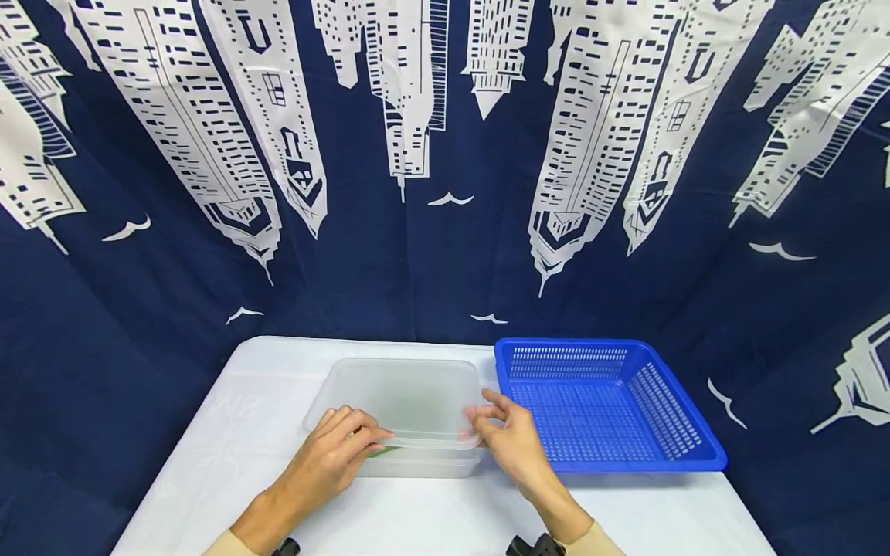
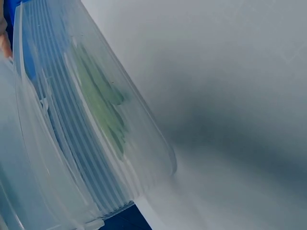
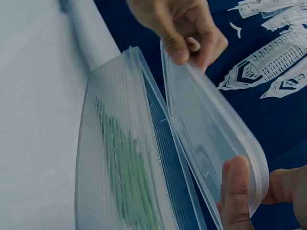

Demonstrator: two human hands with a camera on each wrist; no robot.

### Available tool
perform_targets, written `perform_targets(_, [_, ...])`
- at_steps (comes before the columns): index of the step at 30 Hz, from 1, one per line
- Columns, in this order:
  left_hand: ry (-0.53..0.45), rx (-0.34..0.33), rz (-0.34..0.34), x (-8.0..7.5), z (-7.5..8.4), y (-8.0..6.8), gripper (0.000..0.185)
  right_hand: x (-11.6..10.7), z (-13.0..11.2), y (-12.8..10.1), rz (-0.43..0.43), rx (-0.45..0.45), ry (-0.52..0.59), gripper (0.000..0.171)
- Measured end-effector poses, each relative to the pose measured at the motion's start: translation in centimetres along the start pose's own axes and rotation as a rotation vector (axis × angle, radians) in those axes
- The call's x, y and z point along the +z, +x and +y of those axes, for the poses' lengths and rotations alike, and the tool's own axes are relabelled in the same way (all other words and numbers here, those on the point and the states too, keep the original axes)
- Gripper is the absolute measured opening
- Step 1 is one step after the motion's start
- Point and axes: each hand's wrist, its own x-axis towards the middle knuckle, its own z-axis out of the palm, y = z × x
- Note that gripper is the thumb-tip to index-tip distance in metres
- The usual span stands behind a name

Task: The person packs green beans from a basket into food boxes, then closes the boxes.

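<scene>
Inspection of the desk (image 1: pixel 229 432): 1 clear plastic container (image 1: pixel 424 462) sits near the front centre, with its translucent lid (image 1: pixel 406 401) raised at the near edge and apart from the container rim there. Something green (image 3: pixel 127 177) lies inside the container, too blurred to identify.

The left hand (image 1: pixel 341 452) pinches the lid's near-left corner, fingers curled over the edge. The right hand (image 1: pixel 507 436) grips the near-right corner, thumb and fingers around the rim; the right wrist view confirms this hold.

1 blue perforated basket (image 1: pixel 605 401) stands just beside the container on the right, with nothing visible in it.

Risks, as judged: the lid is thin and flexes, so uneven pull between the 2 hands could twist it or let it slip from a pinch. The far edge may be seated yet; lifting hard against it could drag the light container across the desk or tip it, spilling the green contents.
</scene>
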Motion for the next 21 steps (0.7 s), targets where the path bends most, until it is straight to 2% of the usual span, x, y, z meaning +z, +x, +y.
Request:
perform_targets(1, [0.003,-0.005,-0.013,0.0,0.1,-0.1,0.025,0.2,-0.5,-0.1,0.016,0.05,0.011,0.073])
perform_targets(2, [0.007,-0.02,-0.03,0.0,0.1,-0.3,0.023,0.5,-2.0,-0.7,0.042,0.125,0.009,0.072])
perform_targets(5, [0.035,-0.145,-0.079,-0.5,0.2,-0.8,0.02,1.1,-3.4,-1.3,0.07,0.181,-0.008,0.065])
perform_targets(7, [0.071,-0.291,-0.084,-1.0,0.1,-1.1,0.024,1.4,-3.8,-1.4,0.083,0.187,-0.033,0.063])
perform_targets(11, [0.138,-0.653,-0.043,-2.5,-0.5,-1.5,0.04,1.6,-3.7,-1.2,0.094,0.193,-0.061,0.061])
perform_targets(13, [0.13,-0.837,-0.065,-3.5,-0.9,-1.7,0.045,1.6,-3.6,-1.1,0.09,0.186,-0.077,0.06])
perform_targets(15, [0.084,-0.993,-0.13,-4.4,-1.3,-1.9,0.051,1.5,-3.7,-1.1,0.076,0.18,-0.09,0.06])
perform_targets(18, [-0.007,-1.158,-0.249,-5.4,-1.5,-2.2,0.051,1.3,-4.0,-1.2,0.057,0.173,-0.139,0.061])
perform_targets(21, [-0.093,-1.249,-0.303,-5.6,-1.5,-2.5,0.046,1.3,-4.0,-1.1,0.037,0.153,-0.278,0.062])
